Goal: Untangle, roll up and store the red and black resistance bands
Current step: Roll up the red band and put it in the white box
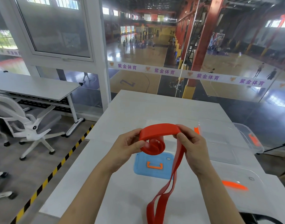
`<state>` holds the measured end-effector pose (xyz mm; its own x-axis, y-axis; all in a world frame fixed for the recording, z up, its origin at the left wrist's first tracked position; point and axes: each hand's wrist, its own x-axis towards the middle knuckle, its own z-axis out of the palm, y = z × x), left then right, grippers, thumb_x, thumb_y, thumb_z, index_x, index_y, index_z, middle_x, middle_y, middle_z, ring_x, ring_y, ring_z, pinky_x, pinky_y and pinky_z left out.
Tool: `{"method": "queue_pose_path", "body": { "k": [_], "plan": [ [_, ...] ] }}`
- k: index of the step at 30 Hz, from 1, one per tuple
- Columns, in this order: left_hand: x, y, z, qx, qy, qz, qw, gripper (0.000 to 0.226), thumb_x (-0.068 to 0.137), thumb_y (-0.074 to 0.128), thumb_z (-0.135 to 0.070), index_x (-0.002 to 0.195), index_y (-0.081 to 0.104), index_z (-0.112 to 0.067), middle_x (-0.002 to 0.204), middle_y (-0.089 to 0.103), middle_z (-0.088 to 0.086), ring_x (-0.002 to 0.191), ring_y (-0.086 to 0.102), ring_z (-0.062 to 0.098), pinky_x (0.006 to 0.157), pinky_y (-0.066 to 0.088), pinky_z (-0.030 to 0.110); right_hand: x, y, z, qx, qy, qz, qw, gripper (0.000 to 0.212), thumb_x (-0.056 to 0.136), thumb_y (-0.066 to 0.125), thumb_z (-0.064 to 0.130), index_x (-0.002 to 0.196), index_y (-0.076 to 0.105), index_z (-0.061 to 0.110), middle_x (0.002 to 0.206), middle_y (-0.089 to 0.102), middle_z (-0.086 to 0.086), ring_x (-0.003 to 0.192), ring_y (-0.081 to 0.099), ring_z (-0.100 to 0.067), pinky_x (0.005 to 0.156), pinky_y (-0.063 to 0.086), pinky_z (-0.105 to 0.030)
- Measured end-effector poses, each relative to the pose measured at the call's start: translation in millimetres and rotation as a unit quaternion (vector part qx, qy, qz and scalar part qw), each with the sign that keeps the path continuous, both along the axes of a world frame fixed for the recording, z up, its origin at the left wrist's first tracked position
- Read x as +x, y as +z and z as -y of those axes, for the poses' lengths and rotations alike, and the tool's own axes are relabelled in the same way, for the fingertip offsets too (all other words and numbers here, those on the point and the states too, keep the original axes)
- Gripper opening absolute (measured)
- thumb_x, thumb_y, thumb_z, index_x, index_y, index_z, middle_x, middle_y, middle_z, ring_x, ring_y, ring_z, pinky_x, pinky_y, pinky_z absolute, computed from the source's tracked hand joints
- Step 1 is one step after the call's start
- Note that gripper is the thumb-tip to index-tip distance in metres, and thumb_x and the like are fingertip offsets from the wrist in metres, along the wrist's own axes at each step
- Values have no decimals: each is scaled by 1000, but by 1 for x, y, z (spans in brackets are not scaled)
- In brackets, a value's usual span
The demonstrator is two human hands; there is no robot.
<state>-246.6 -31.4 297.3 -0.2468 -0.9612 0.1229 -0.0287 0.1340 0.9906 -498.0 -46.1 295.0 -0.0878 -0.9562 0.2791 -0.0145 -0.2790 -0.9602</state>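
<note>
both hands were up over the white table (138, 110), in the lower middle of the frame, sharing one red band (159, 130). the left hand (127, 147) had thumb and fingers closed in a narrow pinch on the rolled part, a small loose coil sitting under the arch. the right hand (193, 149) pinched the far end of that arch between thumb and forefinger, the other fingers curled behind. from that pinch the rest of the band hung down as two strands, crossing once and running off the bottom edge.

i counted one red band. something dark showed at the bottom right corner, but i could not tell what it was.

on the table lay two lids: one blue lid (143, 169) with an orange handle (154, 166) just below the coil, and one clear lid (245, 198) at the lower right with its own orange grip (233, 185). one clear bin (222, 143) stood at the right, touching neither hand.

a white office chair (30, 126) stood at the left.

across the glass ran a white strip (179, 73) printed "紫金体育" in purple, readable four times. far off, at the top centre, a wall read "24" (172, 32).
</note>
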Motion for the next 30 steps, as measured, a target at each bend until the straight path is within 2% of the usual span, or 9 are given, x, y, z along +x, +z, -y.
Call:
{"method": "queue_pose_path", "body": {
  "k": [4, 8, 14, 18, 21, 23, 26, 28, 30],
  "plan": [
    [-2, -2, 0, -4, 2, 10, 1000, 31, 100, 67, -25, 130, 70, -32, 121, 75, 8, 119, 70, 29, 106, 57, 54, -2, 4, 0, -7, -4, -6, 1000, 29, 100, 66, 12, 114, 74, 37, 106, 80, 17, 105, 74, -11, 90, 61, -23],
    [-4, 0, -1, -4, 29, -62, 998, 38, 101, 62, -26, 138, 65, -18, 126, 74, 9, 123, 69, 30, 104, 58, 50, 0, 0, -2, -9, 16, -38, 999, 37, 97, 70, 1, 110, 76, 34, 99, 81, 18, 94, 72, 0, 84, 57, -15],
    [-13, 2, 1, 8, 62, -130, 990, 41, 93, 62, -35, 133, 66, -24, 126, 75, -1, 126, 68, 23, 100, 61, 43, 10, -15, -5, 17, 63, -43, 997, 32, 97, 72, 4, 116, 76, 29, 105, 82, 8, 100, 76, -10, 87, 60, -22],
    [-20, -5, 1, 38, 67, -201, 977, 44, 95, 60, -31, 136, 66, -15, 132, 72, 9, 128, 67, 29, 98, 62, 43, 15, -20, -4, 27, 73, -14, 997, 34, 94, 74, 14, 127, 74, 22, 115, 82, 2, 112, 76, -19, 93, 61, -26],
    [-24, -9, 0, 52, 52, -240, 968, 44, 97, 58, -29, 137, 64, -12, 134, 71, 13, 129, 67, 30, 97, 62, 41, 19, -17, -5, 30, 78, -11, 996, 32, 95, 74, 12, 124, 74, 25, 113, 82, 4, 109, 77, -19, 90, 62, -25],
    [-22, -10, -1, 60, 30, -206, 976, 45, 95, 62, -30, 136, 64, -13, 133, 72, 10, 127, 69, 30, 99, 61, 42, 18, -13, -4, 22, 82, -25, 996, 31, 93, 77, 7, 118, 76, 25, 109, 83, 4, 105, 78, -16, 88, 61, -24],
    [-7, -9, 1, 49, -29, -72, 996, 42, 96, 68, -25, 138, 64, -19, 132, 74, 3, 127, 69, 23, 103, 59, 37, 10, -7, -1, 17, 95, -98, 991, 31, 89, 83, 8, 115, 77, 24, 105, 81, 4, 101, 77, -15, 90, 61, -28],
    [2, -6, 5, 23, -24, 8, 999, 50, 94, 75, -17, 142, 62, -25, 138, 71, -6, 131, 65, 12, 109, 55, 34, 4, -4, 1, 11, 102, -177, 979, 31, 89, 85, 16, 116, 76, 28, 105, 78, 11, 102, 75, -13, 96, 62, -32],
    [3, 2, 9, -10, 16, 98, 995, 55, 89, 83, -21, 140, 65, -33, 142, 66, -15, 133, 60, 4, 116, 48, 35, 1, 2, 2, -9, 112, -260, 959, 32, 88, 86, 23, 116, 74, 32, 107, 76, 16, 104, 71, -11, 99, 60, -33]
  ]
}}
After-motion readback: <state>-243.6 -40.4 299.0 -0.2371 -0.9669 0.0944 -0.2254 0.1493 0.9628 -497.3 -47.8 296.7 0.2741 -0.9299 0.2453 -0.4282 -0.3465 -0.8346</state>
